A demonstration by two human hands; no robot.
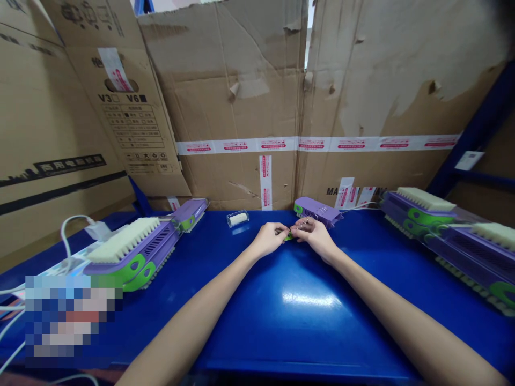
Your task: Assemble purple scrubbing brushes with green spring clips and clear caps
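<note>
Both hands meet over the middle of the blue table. Between their fingertips is a small green piece (288,235), mostly covered by the fingers. My left hand (270,239) pinches its left side, and my right hand (313,236) closes on its right side. Just behind my right hand lies a purple mop-head-like piece (319,209) with a green end, partly hidden by the fingers. A small clear case with a white roll (238,219) inside rests to the left of my left hand.
Purple and green pieces with cream spongy pads stand at left (132,249) and right (426,206). A power strip with white cables (68,262) lies at far left, beside a pixelated patch. Cardboard sheets (241,107) wall the back of the blue table (257,321).
</note>
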